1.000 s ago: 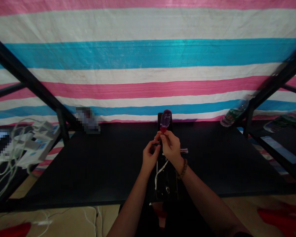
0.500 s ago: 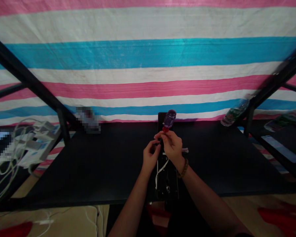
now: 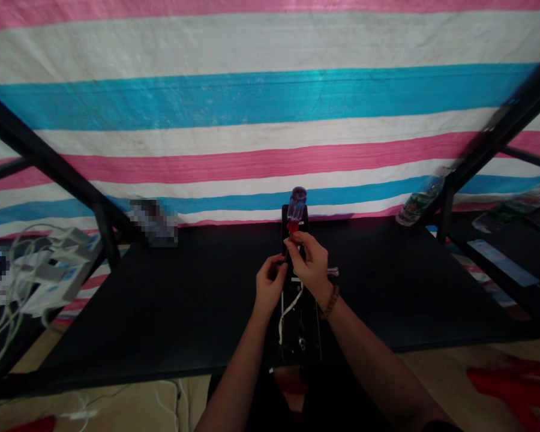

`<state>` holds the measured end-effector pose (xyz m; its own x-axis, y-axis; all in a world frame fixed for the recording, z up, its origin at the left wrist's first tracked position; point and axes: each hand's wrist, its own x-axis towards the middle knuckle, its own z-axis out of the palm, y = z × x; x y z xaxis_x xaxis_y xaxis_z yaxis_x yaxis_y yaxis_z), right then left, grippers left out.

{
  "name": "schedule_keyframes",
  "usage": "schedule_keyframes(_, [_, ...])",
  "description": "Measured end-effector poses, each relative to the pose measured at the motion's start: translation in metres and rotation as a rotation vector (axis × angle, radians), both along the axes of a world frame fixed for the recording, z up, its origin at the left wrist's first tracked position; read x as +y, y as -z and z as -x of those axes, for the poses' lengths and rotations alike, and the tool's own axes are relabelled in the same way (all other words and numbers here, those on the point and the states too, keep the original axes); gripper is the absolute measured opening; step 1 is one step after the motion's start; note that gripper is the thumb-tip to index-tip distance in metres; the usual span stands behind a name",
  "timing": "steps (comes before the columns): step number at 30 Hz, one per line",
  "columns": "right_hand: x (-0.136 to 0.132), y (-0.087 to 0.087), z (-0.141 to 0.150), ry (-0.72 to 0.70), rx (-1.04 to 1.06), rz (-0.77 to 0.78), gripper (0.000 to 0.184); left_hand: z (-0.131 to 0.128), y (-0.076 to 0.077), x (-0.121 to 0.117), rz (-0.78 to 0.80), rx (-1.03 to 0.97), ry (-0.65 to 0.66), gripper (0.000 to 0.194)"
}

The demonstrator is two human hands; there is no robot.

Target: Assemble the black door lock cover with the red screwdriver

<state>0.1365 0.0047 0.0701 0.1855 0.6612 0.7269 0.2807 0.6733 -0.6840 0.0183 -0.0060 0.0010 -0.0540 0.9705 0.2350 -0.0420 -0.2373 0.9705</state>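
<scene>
A screwdriver [image 3: 297,207] with a clear purple and red handle stands nearly upright, handle up, over a long black device [image 3: 314,339]. My right hand [image 3: 312,261] pinches it just below the red collar. At its lower end, my left hand [image 3: 269,287] has thumb and forefinger closed together close to the shaft; whatever they hold is too small to make out. The screwdriver's tip is hidden by the fingers. A white cable [image 3: 287,312] runs along the device's left side. Beyond my right wrist, a second clear-pinkish handle [image 3: 333,272] sticks out.
The device lies on a black table [image 3: 198,300] with a striped tarp [image 3: 252,102] behind. A plastic bottle [image 3: 416,207] stands at the back right, a pixelated object [image 3: 155,223] at the back left. Power strips with tangled white cables [image 3: 58,270] lie on the left; black frame bars [image 3: 72,174] slant at both sides.
The screwdriver has swung from a rightward lean to nearly upright. Both hands stay close together over the device, and the whole view has shifted slightly.
</scene>
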Motion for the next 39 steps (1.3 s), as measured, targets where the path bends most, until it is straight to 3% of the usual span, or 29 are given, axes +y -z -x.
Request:
schedule_keyframes(5, [-0.0018, -0.0019, -0.0004, -0.03, -0.012, -0.023, 0.015, -0.0003, -0.0008, -0.0001, 0.008, 0.002, -0.001, 0.025])
schedule_keyframes(9, [-0.0016, -0.0048, 0.0015, -0.016, -0.048, -0.05, 0.007, 0.0002, -0.0001, -0.0003, -0.003, -0.001, 0.0, 0.025])
schedule_keyframes(19, [-0.0088, -0.0074, 0.0009, -0.136, -0.097, -0.019, 0.022, 0.0007, 0.0009, -0.0006, -0.007, -0.051, 0.027, 0.027])
schedule_keyframes(39, [-0.0092, -0.0025, -0.0005, -0.078, -0.056, -0.007, 0.021, 0.0008, 0.0001, -0.0003, 0.007, -0.04, 0.011, 0.027])
